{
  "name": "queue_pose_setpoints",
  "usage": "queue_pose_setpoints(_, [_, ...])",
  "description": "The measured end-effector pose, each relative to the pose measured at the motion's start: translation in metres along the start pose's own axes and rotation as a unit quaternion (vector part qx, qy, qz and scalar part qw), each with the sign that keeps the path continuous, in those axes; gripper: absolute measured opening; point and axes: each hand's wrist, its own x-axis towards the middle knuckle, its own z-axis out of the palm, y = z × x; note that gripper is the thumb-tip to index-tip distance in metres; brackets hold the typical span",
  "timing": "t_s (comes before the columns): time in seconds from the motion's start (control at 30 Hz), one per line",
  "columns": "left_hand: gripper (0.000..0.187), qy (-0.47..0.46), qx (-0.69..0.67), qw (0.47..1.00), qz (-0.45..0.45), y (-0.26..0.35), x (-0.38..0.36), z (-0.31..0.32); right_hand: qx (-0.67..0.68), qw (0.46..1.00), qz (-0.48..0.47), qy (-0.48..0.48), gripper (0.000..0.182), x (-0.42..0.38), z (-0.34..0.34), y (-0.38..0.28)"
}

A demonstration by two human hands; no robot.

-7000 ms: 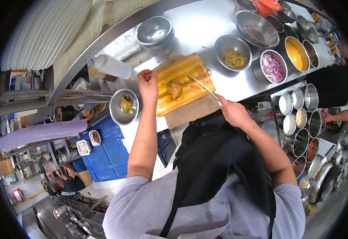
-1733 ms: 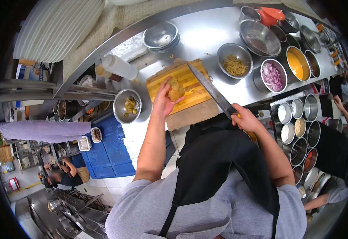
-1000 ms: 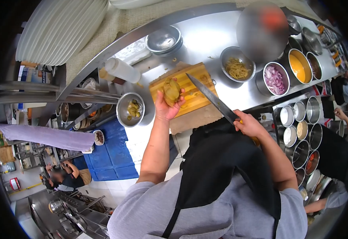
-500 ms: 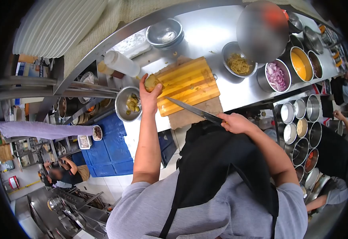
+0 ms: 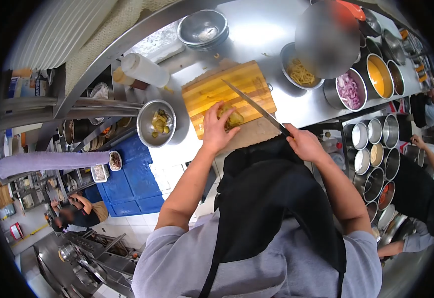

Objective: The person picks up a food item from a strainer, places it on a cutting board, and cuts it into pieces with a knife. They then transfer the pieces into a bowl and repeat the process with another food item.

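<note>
Left hand [image 5: 216,133] is clamped down on a yellowish-green lump of food [image 5: 232,118] sitting at the near edge of the wooden cutting board [image 5: 217,89], fingers curled over it. Right hand [image 5: 304,144] is wrapped tight around the handle of a long knife [image 5: 252,103], with the blade angled up and across the board just beside the lump, the tip out over the middle of the wood. The board sits on a steel desk [image 5: 257,35] with a tan cloth [image 5: 257,130] poking out under its near side. Left of the board there's a small steel bowl [image 5: 156,124] holding a few pieces of the same greenish stuff, and behind that a squeeze bottle [image 5: 145,70] lying on its side. A stack of empty steel bowls [image 5: 203,29] sits at the far side of the desk. To the right things get crowded: a bowl of noodles [image 5: 301,74] close to the board's far corner, a tub of sliced red onion [image 5: 348,90] just beside it, then a container of orange sauce [image 5: 380,75]. A big blurred round shape [image 5: 326,35] hangs over the noodle bowl and hides part of it. Lower right is a cluster of small steel pots [image 5: 373,149], and another person's arm [image 5: 426,149] is over there at the edge.
</note>
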Motion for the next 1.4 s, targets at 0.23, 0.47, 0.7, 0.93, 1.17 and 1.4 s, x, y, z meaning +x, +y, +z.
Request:
queue_pose_setpoints(0.23, [0.051, 0.103, 0.004, 0.993, 0.058, 0.007, 0.020, -0.016, 0.001, 1.000, -0.001, 0.019, 0.041, 0.001, 0.022, -0.002])
queue_pose_setpoints(0.47, [0.028, 0.052, -0.015, 0.997, 0.061, -0.010, 0.028, -0.002, 0.006, 1.000, 0.018, -0.003, 0.037, 0.003, 0.025, 0.002])
queue_pose_setpoints(0.7, [0.028, 0.039, -0.085, 0.996, -0.005, -0.014, 0.023, -0.008, 0.005, 1.000, 0.019, -0.007, 0.036, 0.004, 0.023, 0.003])
queue_pose_setpoints(0.93, [0.024, 0.123, -0.071, 0.989, 0.037, -0.001, 0.009, -0.009, -0.012, 0.999, 0.027, -0.025, 0.035, 0.005, 0.019, -0.003])
queue_pose_setpoints(1.17, [0.016, 0.161, -0.030, 0.984, 0.076, -0.004, 0.006, 0.016, -0.031, 0.999, 0.032, -0.030, 0.029, 0.005, 0.010, -0.015])
queue_pose_setpoints(1.4, [0.024, 0.145, -0.072, 0.984, 0.071, -0.008, 0.003, 0.011, -0.026, 0.999, 0.029, -0.012, 0.037, -0.004, 0.014, -0.016])
